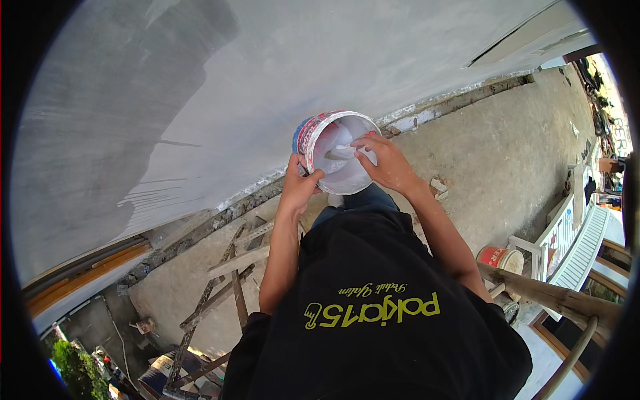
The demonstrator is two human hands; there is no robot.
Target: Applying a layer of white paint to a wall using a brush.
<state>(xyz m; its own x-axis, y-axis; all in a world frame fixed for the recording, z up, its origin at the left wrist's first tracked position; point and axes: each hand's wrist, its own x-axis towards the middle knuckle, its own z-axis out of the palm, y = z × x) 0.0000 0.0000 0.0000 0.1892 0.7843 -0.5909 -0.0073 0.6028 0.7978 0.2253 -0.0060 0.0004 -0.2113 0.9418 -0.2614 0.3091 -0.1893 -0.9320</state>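
Observation:
A white paint bucket with red and blue print on its side is held up in front of me, tilted so that its mouth faces me. My left hand grips its left rim, thumb over the edge. Whitish paint coats the inside. My right hand reaches over the right rim, its fingers bent together at a pale, paint-covered thing inside. Whether that thing is a brush or a scraper I cannot make out. White specks show on my right forearm.
Ahead stands a grey wall, darker at the left. A wooden frame is below left. At the right are a wooden pole, a red and white bucket and a white railing. Concrete ground lies far below.

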